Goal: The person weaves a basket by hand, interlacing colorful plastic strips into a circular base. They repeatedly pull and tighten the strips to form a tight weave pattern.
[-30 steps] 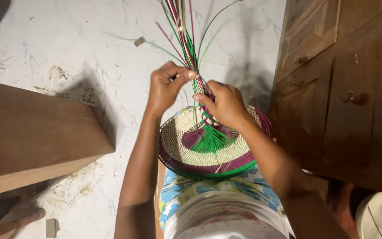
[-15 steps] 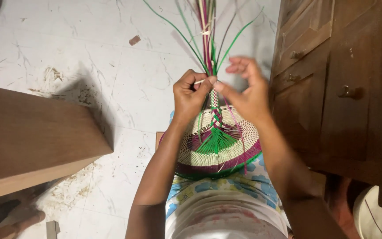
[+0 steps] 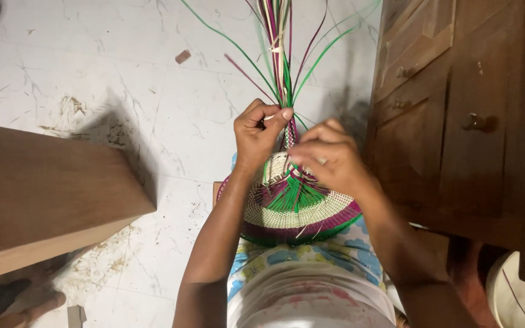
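Observation:
A half-woven round basket [image 3: 296,212] in cream, purple and green rests on my lap, its rim facing me. Loose green, purple and cream strands [image 3: 281,54] rise from its far side in a bundle. My left hand [image 3: 256,133] is closed around a cream strand at the base of that bundle, thumb pressed on it. My right hand [image 3: 329,158] lies over the basket's top edge, fingers curled onto the woven strands right beside the left hand.
A brown wooden block or bench [image 3: 44,194] stands at the left. A dark wooden cabinet [image 3: 469,121] with knobs fills the right side. White marble floor [image 3: 123,79] carries scraps and fibre bits. My patterned garment [image 3: 311,285] covers my lap.
The basket has tilted and shifted on my lap. My hands have moved closer together at the base of the strands, and my right hand has lowered onto the weave.

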